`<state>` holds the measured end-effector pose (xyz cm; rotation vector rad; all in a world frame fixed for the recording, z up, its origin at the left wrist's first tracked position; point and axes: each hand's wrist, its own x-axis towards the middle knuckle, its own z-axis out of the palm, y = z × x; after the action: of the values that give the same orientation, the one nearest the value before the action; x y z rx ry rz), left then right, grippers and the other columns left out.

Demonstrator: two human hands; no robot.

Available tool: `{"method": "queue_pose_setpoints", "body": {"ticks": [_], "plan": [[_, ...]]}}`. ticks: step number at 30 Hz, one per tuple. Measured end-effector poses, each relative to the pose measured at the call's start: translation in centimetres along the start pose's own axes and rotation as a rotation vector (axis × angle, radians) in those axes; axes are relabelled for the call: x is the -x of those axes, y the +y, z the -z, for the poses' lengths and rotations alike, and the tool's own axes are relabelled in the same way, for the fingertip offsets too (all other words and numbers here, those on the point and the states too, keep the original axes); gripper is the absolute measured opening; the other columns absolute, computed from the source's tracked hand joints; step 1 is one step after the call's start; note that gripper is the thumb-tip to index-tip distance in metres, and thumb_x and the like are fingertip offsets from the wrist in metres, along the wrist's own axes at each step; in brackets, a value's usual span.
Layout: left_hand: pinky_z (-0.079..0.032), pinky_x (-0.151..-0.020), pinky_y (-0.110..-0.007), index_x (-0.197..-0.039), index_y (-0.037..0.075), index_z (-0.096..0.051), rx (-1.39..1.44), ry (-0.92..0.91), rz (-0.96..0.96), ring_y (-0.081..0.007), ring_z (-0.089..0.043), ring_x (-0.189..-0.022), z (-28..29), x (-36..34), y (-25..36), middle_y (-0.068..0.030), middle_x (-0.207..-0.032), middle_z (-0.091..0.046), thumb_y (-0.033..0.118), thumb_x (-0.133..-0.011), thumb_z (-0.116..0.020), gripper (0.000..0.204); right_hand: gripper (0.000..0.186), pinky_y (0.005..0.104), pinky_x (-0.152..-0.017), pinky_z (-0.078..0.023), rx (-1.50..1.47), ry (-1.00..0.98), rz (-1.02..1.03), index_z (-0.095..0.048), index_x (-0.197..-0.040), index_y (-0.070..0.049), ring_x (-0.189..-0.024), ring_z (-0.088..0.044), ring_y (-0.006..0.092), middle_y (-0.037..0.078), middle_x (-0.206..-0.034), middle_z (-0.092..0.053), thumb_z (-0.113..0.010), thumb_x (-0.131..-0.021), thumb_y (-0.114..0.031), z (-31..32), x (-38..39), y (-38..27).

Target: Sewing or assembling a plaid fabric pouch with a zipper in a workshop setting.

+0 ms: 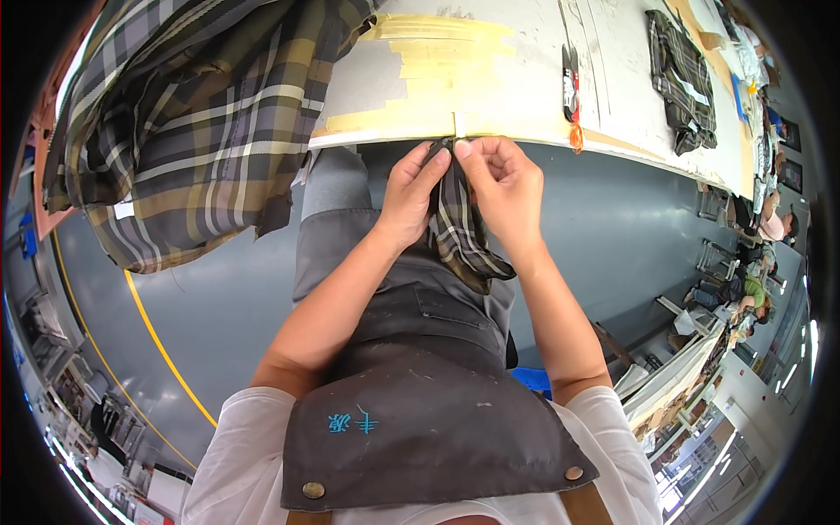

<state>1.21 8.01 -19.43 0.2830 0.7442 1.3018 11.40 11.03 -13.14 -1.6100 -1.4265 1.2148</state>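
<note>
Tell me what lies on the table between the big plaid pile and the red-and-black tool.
In the head view, yellow tape, plus a small pale strip at the near edge of the table.

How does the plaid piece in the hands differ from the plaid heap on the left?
The piece is small; the heap is far larger. The piece hangs from the left hand and right hand; the heap lies bunched over the edge of the table, held by neither. Both are dark plaid with pale stripes.
</note>
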Motion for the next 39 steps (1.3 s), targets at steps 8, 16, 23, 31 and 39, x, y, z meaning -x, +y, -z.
{"method": "queue_pose_setpoints", "body": {"ticks": [8,16,23,31,39], "plan": [[-0.043,-0.082,-0.025,-0.114,0.002,-0.050,0.034,0.028,0.018,-0.0088,-0.053,-0.093,-0.4,-0.3,-0.4,-0.0034,-0.104,-0.057,0.023,-0.092,-0.049,0.030,0.011,0.0170,-0.048,-0.034,-0.346,-0.015,-0.150,-0.059,-0.079,-0.001,-0.056,-0.043,-0.0005,-0.005,-0.062,-0.053,-0.060,-0.085,-0.010,0.0,0.0,0.9],[-0.039,-0.088,-0.025,-0.119,0.002,-0.048,-0.040,0.054,-0.054,-0.0089,-0.049,-0.100,-0.4,-0.4,-0.9,-0.0038,-0.110,-0.055,0.025,-0.091,-0.051,0.036,0.017,0.0154,-0.053,-0.032,-0.155,0.070,0.023,-0.058,-0.078,-0.002,-0.060,-0.040,-0.0008,-0.007,-0.066,-0.049,-0.055,-0.089,-0.015,-1.4,-0.3,1.4],[-0.036,-0.091,-0.025,-0.117,0.002,-0.049,-0.067,0.057,-0.074,-0.0085,-0.048,-0.102,-0.3,-0.5,-1.2,-0.0025,-0.110,-0.054,0.027,-0.091,-0.051,0.036,0.017,0.0167,-0.045,-0.030,-0.280,0.107,-0.012,-0.056,-0.072,-0.001,-0.053,-0.038,-0.0016,-0.006,-0.061,-0.050,-0.061,-0.085,-0.011,-1.7,-0.5,1.5],[-0.038,-0.087,-0.023,-0.118,0.000,-0.049,-0.049,0.105,-0.070,-0.0077,-0.049,-0.097,-0.8,-0.4,-0.7,-0.0033,-0.108,-0.056,0.023,-0.090,-0.053,0.037,0.012,0.0154,-0.055,-0.036,-0.404,0.105,-0.042,-0.057,-0.077,-0.001,-0.062,-0.045,-0.0006,-0.005,-0.068,-0.055,-0.060,-0.085,-0.008,-1.7,-0.3,1.5],[-0.041,-0.084,-0.024,-0.111,0.003,-0.052,-0.051,0.076,-0.044,-0.0078,-0.052,-0.093,-0.4,-0.4,-0.9,-0.0025,-0.103,-0.057,0.026,-0.091,-0.051,0.031,0.003,0.0171,-0.069,-0.040,-0.556,0.030,-0.128,-0.059,-0.083,0.000,-0.074,-0.052,0.0016,0.000,-0.079,-0.060,-0.058,-0.084,-0.003,-0.8,1.4,0.4]]}}
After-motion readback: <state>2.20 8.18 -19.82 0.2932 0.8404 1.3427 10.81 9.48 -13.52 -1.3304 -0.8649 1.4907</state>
